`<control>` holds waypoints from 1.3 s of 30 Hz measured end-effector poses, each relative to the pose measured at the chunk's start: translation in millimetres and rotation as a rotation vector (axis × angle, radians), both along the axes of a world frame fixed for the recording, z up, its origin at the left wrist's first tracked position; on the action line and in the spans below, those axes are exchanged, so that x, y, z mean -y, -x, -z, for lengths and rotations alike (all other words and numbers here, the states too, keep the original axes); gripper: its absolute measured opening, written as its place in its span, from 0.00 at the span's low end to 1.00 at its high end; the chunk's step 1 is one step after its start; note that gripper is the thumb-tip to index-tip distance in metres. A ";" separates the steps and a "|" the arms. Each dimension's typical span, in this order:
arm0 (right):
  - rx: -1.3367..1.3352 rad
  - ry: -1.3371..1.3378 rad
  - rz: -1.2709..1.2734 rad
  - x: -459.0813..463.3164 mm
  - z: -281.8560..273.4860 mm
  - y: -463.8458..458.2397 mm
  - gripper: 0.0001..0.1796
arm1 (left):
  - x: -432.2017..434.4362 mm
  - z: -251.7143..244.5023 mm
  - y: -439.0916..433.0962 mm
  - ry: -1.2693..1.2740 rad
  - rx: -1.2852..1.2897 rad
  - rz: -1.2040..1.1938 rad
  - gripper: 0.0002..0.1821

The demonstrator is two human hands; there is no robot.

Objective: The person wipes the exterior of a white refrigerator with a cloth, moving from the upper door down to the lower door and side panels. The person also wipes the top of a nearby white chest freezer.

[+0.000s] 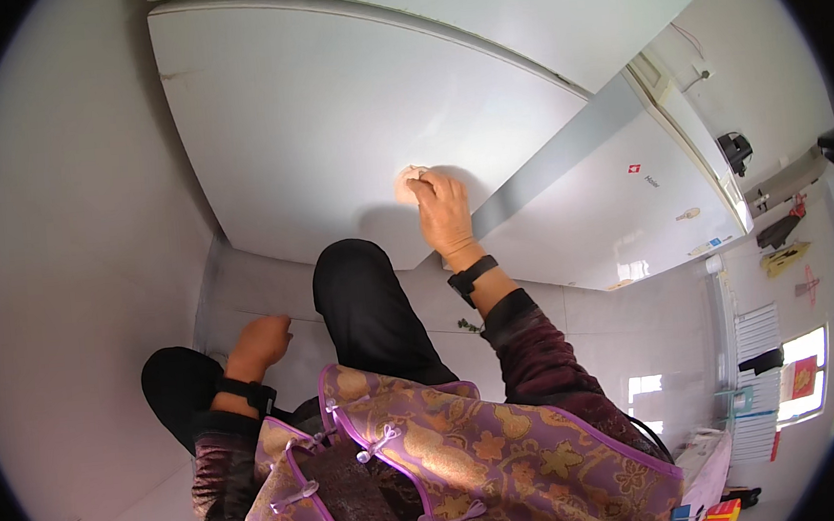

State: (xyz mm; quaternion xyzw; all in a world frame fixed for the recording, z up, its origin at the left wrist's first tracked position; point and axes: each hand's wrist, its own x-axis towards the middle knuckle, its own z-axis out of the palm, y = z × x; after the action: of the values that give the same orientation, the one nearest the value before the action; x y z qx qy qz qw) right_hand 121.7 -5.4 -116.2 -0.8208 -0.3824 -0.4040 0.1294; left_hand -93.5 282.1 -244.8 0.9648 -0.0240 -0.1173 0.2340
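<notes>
My right hand (445,210) presses a small pale-pink pad or cloth (408,185) flat against the lower part of a glossy white appliance door (303,122). Thumb and fingertips pinch the pad, and they cover part of it. Over my left knee hangs my left hand (258,344), its fingers curled and its palm hidden, well apart from the door. Each wrist wears a black band.
To the right stands a white Haier appliance (603,194) with stickers, close against the door's edge. The plain wall (75,214) bounds the left. On the tiled floor (524,311) lies a small green sprig (469,325). A white radiator (757,351) is at far right.
</notes>
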 end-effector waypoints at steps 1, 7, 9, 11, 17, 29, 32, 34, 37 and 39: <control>0.008 0.018 0.030 6.1 -11.2 -4.3 0.15 | -0.7 1.2 -0.1 -0.015 -0.028 -0.013 0.11; 0.347 -0.208 0.054 55.4 -134.5 -33.3 0.19 | 2.8 3.7 -4.0 -0.049 0.000 0.065 0.11; 0.374 -0.314 0.084 62.4 -158.9 -37.0 0.21 | 1.9 2.8 -3.9 -0.045 -0.015 0.054 0.11; 0.405 -0.333 0.080 62.6 -160.9 -37.5 0.22 | 2.5 3.3 -7.0 -0.050 -0.026 0.075 0.11; 0.191 -0.415 0.140 52.8 -96.5 -26.4 0.22 | 2.4 10.8 -6.9 -0.056 -0.065 0.064 0.11; -0.031 -0.428 0.040 59.4 15.2 -6.1 0.20 | 14.5 12.6 -8.9 -0.053 -0.082 0.104 0.13; -0.013 -0.362 0.129 82.5 -3.8 -8.5 0.15 | 23.4 -1.7 -3.2 -0.027 -0.092 0.083 0.13; 0.146 -0.399 0.073 98.6 -41.8 -27.8 0.09 | 27.7 -19.8 3.4 0.007 0.010 0.066 0.12; 0.182 -0.531 0.060 119.2 -95.6 -33.8 0.17 | 23.7 -60.2 19.2 -0.009 0.124 -0.020 0.11; 0.196 -0.585 0.151 121.5 -105.7 -34.3 0.20 | 19.9 -85.0 32.1 -0.008 0.203 -0.113 0.11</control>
State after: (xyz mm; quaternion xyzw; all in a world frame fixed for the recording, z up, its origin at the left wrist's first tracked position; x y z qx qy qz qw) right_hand 156.0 -126.9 -10.5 -0.7321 -0.1988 -0.5824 0.2922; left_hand -125.6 262.2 -159.8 0.9724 0.0072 -0.0058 0.2330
